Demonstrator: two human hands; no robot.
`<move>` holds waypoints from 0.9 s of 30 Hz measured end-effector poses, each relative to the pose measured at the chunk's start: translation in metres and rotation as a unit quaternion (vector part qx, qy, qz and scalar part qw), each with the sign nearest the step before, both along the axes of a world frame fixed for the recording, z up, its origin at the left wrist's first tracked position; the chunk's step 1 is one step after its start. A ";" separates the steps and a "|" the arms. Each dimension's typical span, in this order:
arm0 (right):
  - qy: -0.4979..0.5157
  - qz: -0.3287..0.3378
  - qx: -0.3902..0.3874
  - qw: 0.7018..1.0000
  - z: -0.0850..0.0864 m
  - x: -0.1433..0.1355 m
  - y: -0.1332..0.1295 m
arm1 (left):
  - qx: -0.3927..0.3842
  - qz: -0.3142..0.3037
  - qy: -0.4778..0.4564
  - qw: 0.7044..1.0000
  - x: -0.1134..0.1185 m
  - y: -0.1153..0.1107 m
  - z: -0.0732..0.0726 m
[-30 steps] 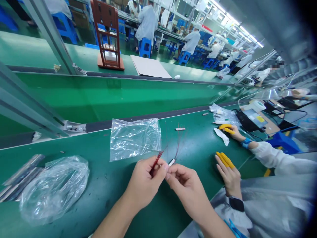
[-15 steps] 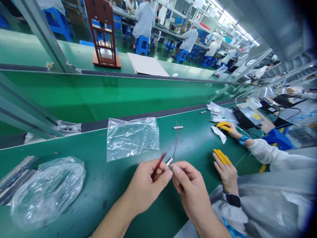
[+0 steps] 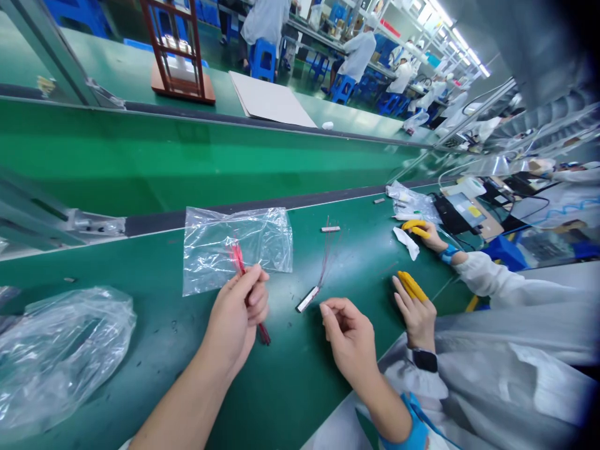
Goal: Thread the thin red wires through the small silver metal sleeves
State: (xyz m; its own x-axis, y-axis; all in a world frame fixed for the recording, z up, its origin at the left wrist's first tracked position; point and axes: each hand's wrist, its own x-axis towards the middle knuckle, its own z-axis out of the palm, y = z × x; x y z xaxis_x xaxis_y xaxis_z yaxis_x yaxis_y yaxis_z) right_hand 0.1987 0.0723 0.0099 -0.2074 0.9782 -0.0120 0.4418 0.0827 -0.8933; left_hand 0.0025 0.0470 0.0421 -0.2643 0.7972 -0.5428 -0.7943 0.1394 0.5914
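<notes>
The left hand (image 3: 239,312) is gripping a bundle of red wires (image 3: 237,256); its fingers are wrapping closed around the middle. 1 end is extending over the clear bag (image 3: 201,256), and the other is projecting below the fist. The right hand (image 3: 350,331) is hanging over the table (image 3: 290,394), its fingers curling and the thumb lying near the index finger; the view is not showing whether they are holding anything. Between the 2 hands, a strip (image 3: 307,299) is lying on the table, with thin leads (image 3: 325,259) running toward a 2nd strip (image 3: 330,229).
</notes>
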 end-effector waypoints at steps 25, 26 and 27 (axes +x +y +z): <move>-0.076 0.043 0.060 0.994 0.000 -0.007 0.002 | -0.024 0.019 -0.036 0.999 -0.001 0.000 0.003; -0.078 0.045 0.063 0.994 0.001 -0.007 0.002 | -0.024 0.019 -0.037 0.999 -0.001 0.000 0.003; -0.080 0.047 0.066 0.993 0.001 -0.008 0.002 | -0.024 0.019 -0.037 0.999 -0.002 0.000 0.003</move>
State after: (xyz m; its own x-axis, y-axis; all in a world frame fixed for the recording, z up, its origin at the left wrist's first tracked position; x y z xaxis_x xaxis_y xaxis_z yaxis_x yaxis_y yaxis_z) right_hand 0.1910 0.0748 0.0110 -0.3033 0.9500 0.0748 0.5629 0.2419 -0.7904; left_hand 0.0009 0.0466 0.0451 -0.2514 0.7598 -0.5995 -0.8408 0.1354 0.5242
